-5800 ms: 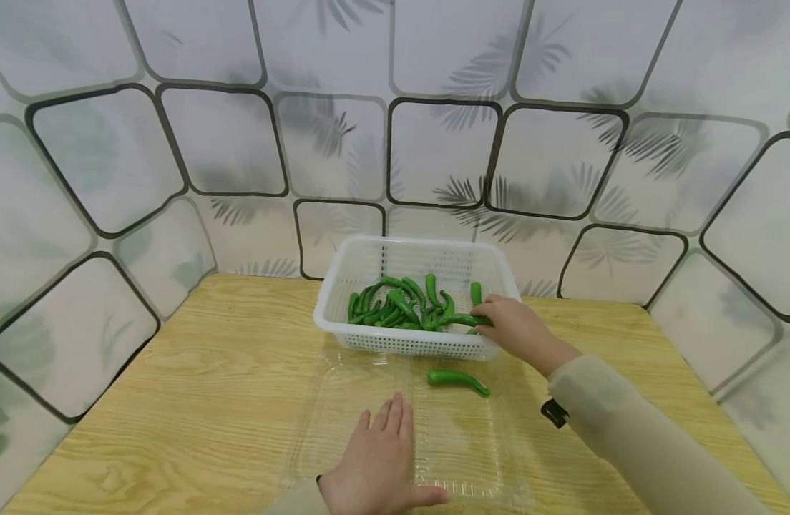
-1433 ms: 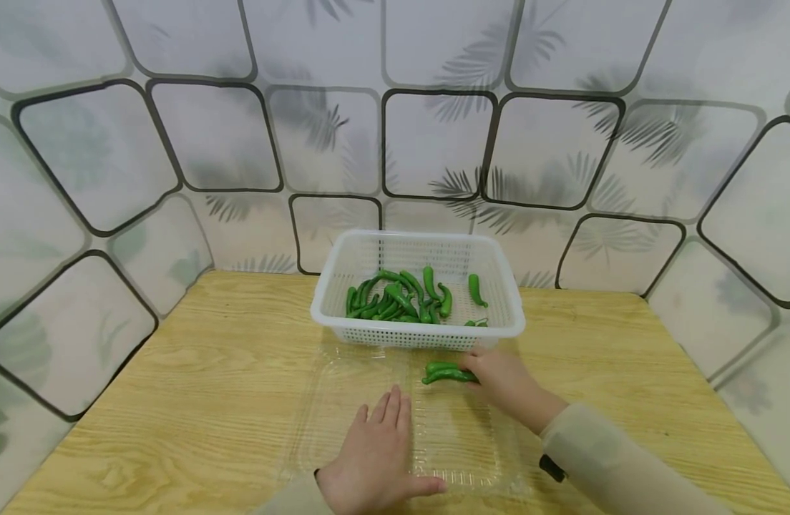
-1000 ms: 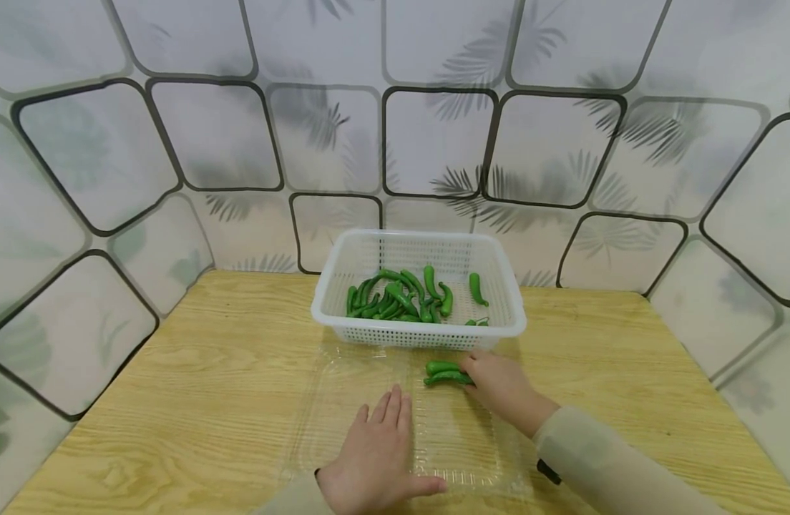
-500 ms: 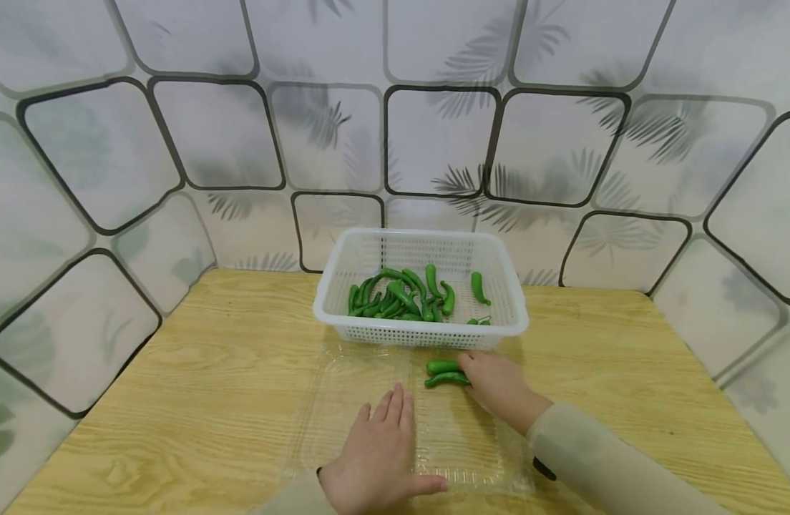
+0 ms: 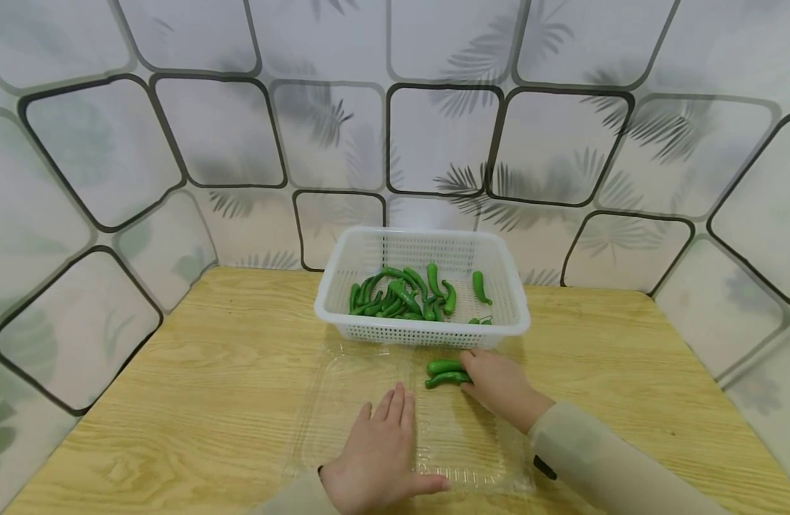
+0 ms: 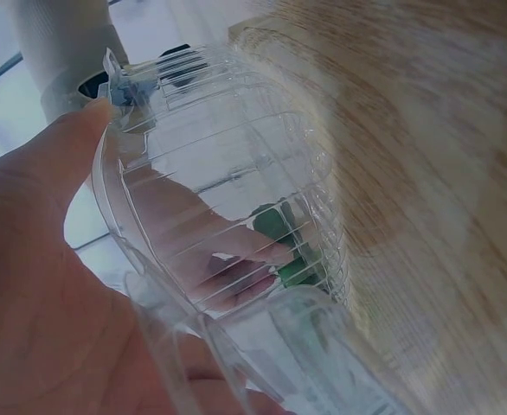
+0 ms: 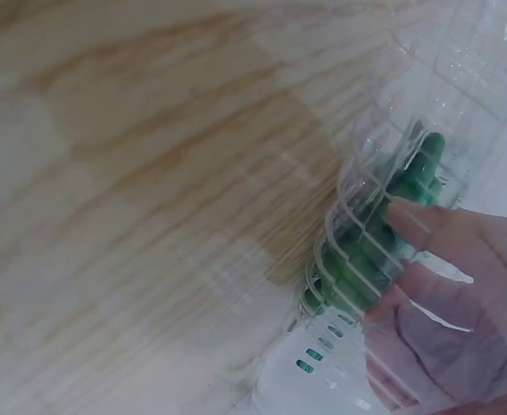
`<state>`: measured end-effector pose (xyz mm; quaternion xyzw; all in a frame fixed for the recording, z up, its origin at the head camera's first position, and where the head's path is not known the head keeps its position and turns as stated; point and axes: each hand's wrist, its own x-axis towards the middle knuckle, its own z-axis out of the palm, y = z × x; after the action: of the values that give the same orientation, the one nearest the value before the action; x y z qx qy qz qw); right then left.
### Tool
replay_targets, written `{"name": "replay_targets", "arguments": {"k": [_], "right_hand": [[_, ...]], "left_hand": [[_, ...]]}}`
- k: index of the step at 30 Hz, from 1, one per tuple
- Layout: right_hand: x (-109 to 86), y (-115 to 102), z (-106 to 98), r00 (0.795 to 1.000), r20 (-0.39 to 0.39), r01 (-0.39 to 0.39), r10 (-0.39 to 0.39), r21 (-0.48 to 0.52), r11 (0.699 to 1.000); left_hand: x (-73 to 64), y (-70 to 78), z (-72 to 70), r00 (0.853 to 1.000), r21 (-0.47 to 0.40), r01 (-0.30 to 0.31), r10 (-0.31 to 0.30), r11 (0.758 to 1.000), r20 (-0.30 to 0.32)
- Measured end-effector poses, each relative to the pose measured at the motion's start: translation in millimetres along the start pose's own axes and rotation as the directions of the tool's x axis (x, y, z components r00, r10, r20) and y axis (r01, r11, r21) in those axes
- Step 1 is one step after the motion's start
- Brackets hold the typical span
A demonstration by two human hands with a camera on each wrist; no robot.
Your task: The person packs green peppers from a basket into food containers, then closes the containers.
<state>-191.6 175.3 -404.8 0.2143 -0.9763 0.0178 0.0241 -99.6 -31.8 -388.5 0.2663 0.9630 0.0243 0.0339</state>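
Note:
My left hand (image 5: 378, 454) lies with straight fingers across the middle of a clear plastic clamshell box (image 5: 353, 383); its thumb rests at the near rim, also seen in the left wrist view. In the box's right half, two green chili peppers lie side by side along the far side, one upper pepper (image 5: 441, 367) and one lower pepper (image 5: 443, 380). My right hand (image 5: 501, 388) reaches in from the right and holds the lower pepper near its right end between thumb and fingers. Its fingers hide the right ends of both peppers.
Just behind the box stands a white perforated basket (image 5: 421, 327) holding a heap of green chili peppers (image 5: 404, 299), mostly on its left side. A single pepper (image 5: 479, 286) lies on its right. Patterned walls enclose the wooden table (image 5: 227, 372) behind and at both sides.
My right hand has come from the basket into the box with a second chili pepper, now laid beside the first. Over the last second it has barely shifted. My left hand has stayed in place.

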Motion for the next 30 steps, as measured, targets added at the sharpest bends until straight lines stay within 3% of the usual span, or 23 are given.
{"name": "replay_targets", "arguments": {"k": [10,22,26,30], "right_hand": [[1.5,-0.7,-1.8,1.000,0.000,-0.009,0.009,0.007,1.000],[1.0,2.3,-20.4,0.993,-0.096,0.071,-0.065,0.052,0.996],[0.9,3.6,-30.9,0.988,-0.114,0.120,-0.107,0.111,0.987],[3.5,5.4,-42.6,0.987,-0.130,0.120,-0.098,0.181,0.976]], "left_hand": [[0.5,-0.6,0.7,1.000,0.011,0.005,-0.005,1.000,-0.005],[0.1,-2.2,1.4,1.000,0.007,0.004,-0.004,1.000,-0.008],[0.2,-2.4,1.5,1.000,-0.006,0.004,-0.004,1.000,-0.010],[1.6,-3.1,1.3,1.000,-0.025,0.005,-0.005,1.000,0.014]]}}
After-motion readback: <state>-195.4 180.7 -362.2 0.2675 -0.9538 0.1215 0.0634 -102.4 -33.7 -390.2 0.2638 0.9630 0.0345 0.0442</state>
